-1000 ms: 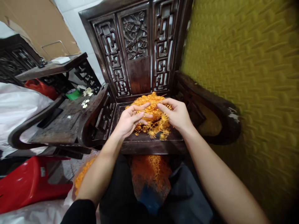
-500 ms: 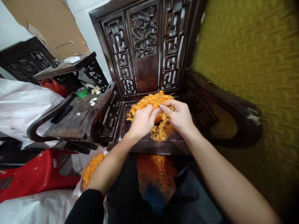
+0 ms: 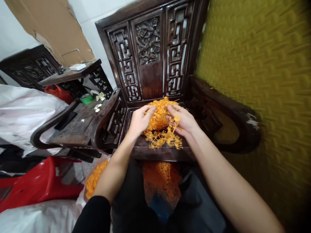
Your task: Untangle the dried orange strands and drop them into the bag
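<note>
A heap of thin, stringy orange sprigs with small flower-like heads (image 3: 160,119) lies on the seat of a dark carved wooden chair (image 3: 142,150). At the heap's left side is my left hand (image 3: 141,120), its thumb and fingers curled together; what they pinch, if anything, is hidden. My right hand (image 3: 183,120), at the heap's right side, is closed on a branching strand of orange sprigs (image 3: 167,139). That strand dangles from the fingers across the front of the seat. A gap separates the two hands.
Left of me stands another wooden chair (image 3: 73,129) with green tape (image 3: 86,98) and small pale pieces (image 3: 97,107) on it. A bag of orange pieces (image 3: 96,176) and a red plastic stool (image 3: 39,184) are at lower left. A yellow-green textured surface (image 3: 255,58) rises at right.
My hands were together over the heap and have now parted, the left going left. The orange strand hanging below my right hand is spread wider. The view has shifted slightly.
</note>
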{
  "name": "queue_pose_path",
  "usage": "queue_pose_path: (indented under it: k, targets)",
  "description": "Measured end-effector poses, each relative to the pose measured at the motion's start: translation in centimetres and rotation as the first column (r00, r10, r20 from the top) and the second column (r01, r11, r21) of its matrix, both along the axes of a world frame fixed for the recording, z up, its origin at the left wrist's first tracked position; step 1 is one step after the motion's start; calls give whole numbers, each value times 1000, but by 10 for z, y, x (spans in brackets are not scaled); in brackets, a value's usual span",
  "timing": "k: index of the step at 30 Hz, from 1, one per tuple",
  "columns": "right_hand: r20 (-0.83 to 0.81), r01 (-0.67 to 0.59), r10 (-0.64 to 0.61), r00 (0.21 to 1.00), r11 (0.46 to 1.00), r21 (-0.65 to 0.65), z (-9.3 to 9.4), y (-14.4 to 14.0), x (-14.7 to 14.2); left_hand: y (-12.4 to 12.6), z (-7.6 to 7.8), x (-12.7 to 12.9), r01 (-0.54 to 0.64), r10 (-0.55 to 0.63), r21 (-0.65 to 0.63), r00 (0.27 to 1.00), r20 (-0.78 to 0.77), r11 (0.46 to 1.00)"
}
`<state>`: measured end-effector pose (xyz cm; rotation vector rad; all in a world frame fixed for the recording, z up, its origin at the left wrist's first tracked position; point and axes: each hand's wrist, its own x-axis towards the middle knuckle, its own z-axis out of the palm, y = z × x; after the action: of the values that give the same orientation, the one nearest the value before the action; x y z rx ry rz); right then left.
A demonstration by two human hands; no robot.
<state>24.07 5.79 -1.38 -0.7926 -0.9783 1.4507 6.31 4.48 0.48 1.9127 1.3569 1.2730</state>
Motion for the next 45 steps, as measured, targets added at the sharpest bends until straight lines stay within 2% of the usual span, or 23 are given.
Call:
queue_pose_path:
  k: [3, 5, 7, 9, 11, 13, 14, 16, 18, 20, 22, 27, 32, 34, 38, 40, 43, 45]
  targets:
    - [-81, -108, 104, 991, 993, -49, 2, -6, -9, -2, 3, 6, 69, -71, -18, 985, -154, 997]
    - [-78, -94, 90, 993, 995, -46, 0, -7, -12, -4, 3, 12, 106, -96, 26, 962, -256, 994]
    - [-63, -34, 31, 998, 999, -40, -3, -5, -14, -6, 4, 16, 119, -88, 81, 945, -314, 990]
    - [-50, 68, -72, 996, 996, -64, -8, 4, -12, -11, 6, 19, 130, -98, 78, 940, -328, 988]
    - [-43, 208, -216, 975, 967, -148, -12, 18, -3, -20, 10, 19, 204, -196, -7, 932, -305, 979]
    - [-38, 331, -349, 936, 914, -234, -16, 32, 12, -29, 13, 16, 290, -307, -109, 932, -195, 951]
    - [-35, 331, -348, 937, 914, -234, -18, 37, 20, -32, 13, 13, 310, -326, -142, 939, -110, 940]
    - [-19, 247, -256, 966, 948, -202, -19, 40, 33, -32, 10, 7, 260, -255, -157, 965, 54, 953]
    - [12, 88, -88, 996, 982, -169, -17, 33, 37, -25, 5, -1, 142, -123, -128, 981, 148, 982]
    - [27, -51, 56, 998, 986, -156, -11, 23, 33, -16, 1, -8, 55, -41, -80, 984, 172, 995]
    - [12, -114, 116, 993, 985, -128, -5, 12, 26, -11, 1, -13, 11, -5, -44, 990, 143, 999]
    - [-17, -132, 131, 991, 990, -40, -1, 0, 9, -19, 9, -10, -78, 79, 19, 997, -9, 997]
    - [30, -50, 49, 998, 998, 40, -10, -4, -1, -25, 11, 2, -54, 75, 110, 977, -200, 993]
    - [61, -37, 33, 998, 998, 59, -10, -7, -3, -22, 9, 4, -41, 64, 96, 966, -251, 995]
    - [85, -6, -3, 996, 994, 108, -7, -12, -6, -12, 4, -1, 18, -20, -15, 980, -199, 1000]
    - [82, 4, -12, 997, 996, 91, -5, -12, -6, -7, 3, -7, 138, -143, -51, 982, -122, 989]
    - [48, -13, 12, 999, 1000, 22, -3, -12, -6, -3, 3, -15, 334, -336, -75, 942, -22, 940]
    - [25, -18, 18, 1000, 1000, -9, -2, -12, -7, -1, 2, -18, 381, -382, -71, 924, -4, 922]
